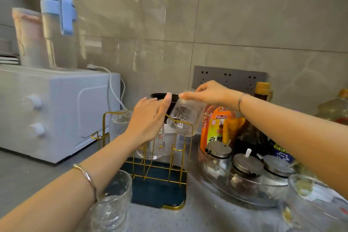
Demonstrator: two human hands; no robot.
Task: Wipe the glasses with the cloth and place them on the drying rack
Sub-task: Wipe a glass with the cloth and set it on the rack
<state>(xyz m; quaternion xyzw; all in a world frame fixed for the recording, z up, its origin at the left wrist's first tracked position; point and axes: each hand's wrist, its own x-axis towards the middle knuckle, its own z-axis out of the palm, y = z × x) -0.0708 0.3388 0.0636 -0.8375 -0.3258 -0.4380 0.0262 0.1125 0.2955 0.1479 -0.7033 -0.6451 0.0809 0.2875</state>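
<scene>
A gold wire drying rack (pixel 180 158) on a dark blue tray (pixel 160 192) stands mid-counter. My right hand (pixel 209 92) grips the base of a ribbed clear glass (pixel 186 118), tilted mouth-down over the rack's right rear prong. My left hand (pixel 148 118) hovers just left of it with straight fingers, thumb close to the glass. Another ribbed glass (pixel 119 126) hangs on the rack's left side, and a printed clear glass (pixel 152 149) sits below my left hand. Two more glasses (pixel 114 201) stand at the front left. No cloth is in view.
A white microwave (pixel 54 111) with bottles on top stands left. A clear tray (pixel 243 188) of lidded condiment jars, sauce bottles (pixel 252 133) and packets crowds the right. A glass bowl (pixel 316 203) is at the front right. A socket strip (pixel 229 78) is on the tiled wall.
</scene>
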